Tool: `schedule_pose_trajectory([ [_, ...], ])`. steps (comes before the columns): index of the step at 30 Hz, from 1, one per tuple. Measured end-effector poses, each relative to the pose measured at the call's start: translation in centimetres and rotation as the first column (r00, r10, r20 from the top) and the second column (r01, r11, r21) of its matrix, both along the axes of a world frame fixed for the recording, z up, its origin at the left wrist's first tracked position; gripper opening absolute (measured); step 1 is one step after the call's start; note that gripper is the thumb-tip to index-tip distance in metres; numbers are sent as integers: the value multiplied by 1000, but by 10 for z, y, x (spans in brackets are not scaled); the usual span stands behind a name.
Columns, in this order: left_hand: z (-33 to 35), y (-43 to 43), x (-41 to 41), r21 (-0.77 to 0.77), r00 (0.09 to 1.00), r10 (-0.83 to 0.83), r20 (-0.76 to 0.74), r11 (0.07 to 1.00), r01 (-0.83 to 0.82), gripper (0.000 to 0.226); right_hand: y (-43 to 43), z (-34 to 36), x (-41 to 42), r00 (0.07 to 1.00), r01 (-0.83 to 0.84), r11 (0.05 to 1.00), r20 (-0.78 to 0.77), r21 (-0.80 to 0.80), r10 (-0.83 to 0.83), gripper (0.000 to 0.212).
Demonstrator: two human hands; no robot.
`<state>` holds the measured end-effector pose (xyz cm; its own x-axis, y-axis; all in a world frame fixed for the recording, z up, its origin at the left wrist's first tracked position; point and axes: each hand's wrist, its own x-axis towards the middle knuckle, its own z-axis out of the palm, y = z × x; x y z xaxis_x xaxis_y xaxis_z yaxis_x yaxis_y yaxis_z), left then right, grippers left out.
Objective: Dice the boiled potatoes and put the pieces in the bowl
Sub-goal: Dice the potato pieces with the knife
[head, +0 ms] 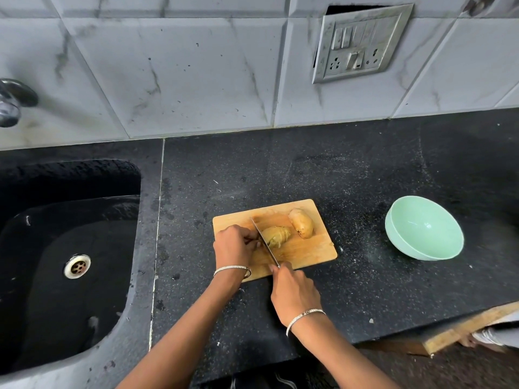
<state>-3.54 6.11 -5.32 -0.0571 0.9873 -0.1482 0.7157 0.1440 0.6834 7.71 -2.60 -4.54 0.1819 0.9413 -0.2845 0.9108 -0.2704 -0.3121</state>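
On the wooden cutting board (303,249), set on the dark counter (365,169), the right hand (295,294) is clenched round the handle of a knife (265,242), whose blade runs away from the person and stands at the left end of a peeled potato (276,235) that already shows several cross cuts. The left hand (234,245) rests on the board just left of the blade, its fingers (251,240) curled in toward that potato; whether they actually press on it or only lie beside it cannot be told, since the blade and knuckles cover the contact. A second potato (302,222), whole, lies touching or nearly touching the first at the far right of the board. The green bowl (424,228) stands well apart to the right and looks empty. To do this cut well, I would keep the left fingertips tucked back behind the knuckles, let the blade go straight down with little force, since a boiled potato is soft and likely to crumble, and hold the slices together so they can be turned and cut crosswise into dice. The knife handle is hidden inside the right hand, and the sink (70,248) on the left is cut off by the frame edge.
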Motion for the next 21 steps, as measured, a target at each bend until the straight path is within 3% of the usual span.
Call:
schedule_pose_trajectory([
  [10, 0, -1, 0, -11, 996, 40, 85, 999, -39, 9, 2, -3, 1, 999, 38, 998, -35, -57, -40, 43],
  [14, 1, -1, -2, -9, 996, 18, 86, 1000, -18, 11, 3, -4, 11, 977, 43, 992, -203, -118, -67, 48],
  [16, 2, -1, -4, 1, 998, 0, 58, 1000, 0, 11, 4, -4, 16, 908, 92, 978, -386, -189, -160, 49],
  [19, 5, 1, -8, 25, 999, -36, -9, 999, 37, 9, 3, 1, 16, 592, 174, 883, -670, -436, -448, 51],
  [20, 6, 1, -10, 31, 998, -48, -40, 998, 49, 7, 3, 2, 15, 552, 162, 872, -691, -461, -468, 50],
  [21, 7, 2, -11, 34, 995, -59, -75, 997, 62, 5, 2, 0, 15, 577, 154, 885, -687, -438, -441, 51],
])
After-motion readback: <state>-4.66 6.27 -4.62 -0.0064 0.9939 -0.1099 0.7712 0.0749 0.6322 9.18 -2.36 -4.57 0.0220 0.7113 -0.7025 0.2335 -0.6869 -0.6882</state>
